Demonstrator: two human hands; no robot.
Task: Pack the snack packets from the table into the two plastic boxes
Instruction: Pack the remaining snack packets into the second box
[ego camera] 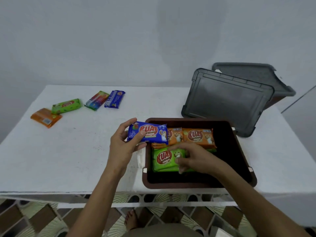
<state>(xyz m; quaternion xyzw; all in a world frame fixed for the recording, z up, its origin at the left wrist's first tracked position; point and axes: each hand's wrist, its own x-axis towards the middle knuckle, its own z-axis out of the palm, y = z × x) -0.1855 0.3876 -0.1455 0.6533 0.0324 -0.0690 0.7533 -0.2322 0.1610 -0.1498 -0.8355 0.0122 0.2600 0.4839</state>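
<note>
Left hand (122, 146): grip clamped on a blue packet (147, 133), thumb on the printed face, fingers behind, held just above the near-left rim of the brown box (196, 184).
Blue packet: long axis runs left to right, label up, its right end already over the box; the open space lies to the right and near side of it.
Right hand (195, 159): inside the box, fingers spread loosely and resting on the green packet (166, 159), not closed round it.
Box contents: orange packets (198, 136) along the far side, green ones nearer, all lying left to right.
Table (85, 142): four packets remain at the far left, well apart from the box.
Lids (227, 101): two grey ones leaning at the far right.
Next move, my guess: lower the blue packet rightwards, same orientation.
</note>
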